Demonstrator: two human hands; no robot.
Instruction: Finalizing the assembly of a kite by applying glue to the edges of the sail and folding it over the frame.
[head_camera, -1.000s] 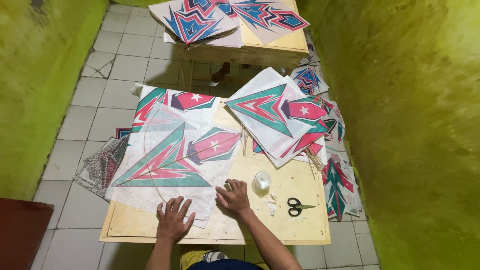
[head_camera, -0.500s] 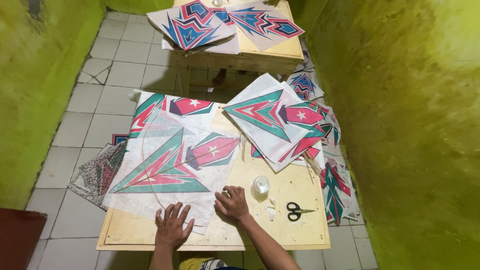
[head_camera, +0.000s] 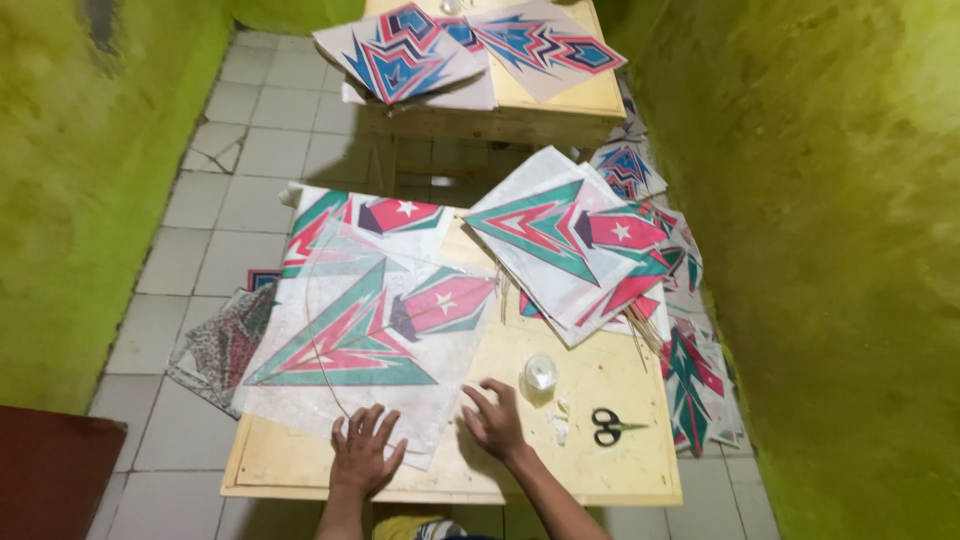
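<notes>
Left hand (head_camera: 362, 452): lying flat, fingers spread, pressing the kite paper (head_camera: 355, 340) near its lower edge.
Right hand (head_camera: 494, 422): resting open on the paper's corner.
Kite paper: lying on the counter (head_camera: 600, 480).
Scissors (head_camera: 610, 427): lying right of the hands.

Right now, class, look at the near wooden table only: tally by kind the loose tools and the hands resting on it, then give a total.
Hands: 2, the left hand and the right hand, both flat on the near table
Black-handled scissors: 1
Small clear round container: 1
Total: 4
</notes>
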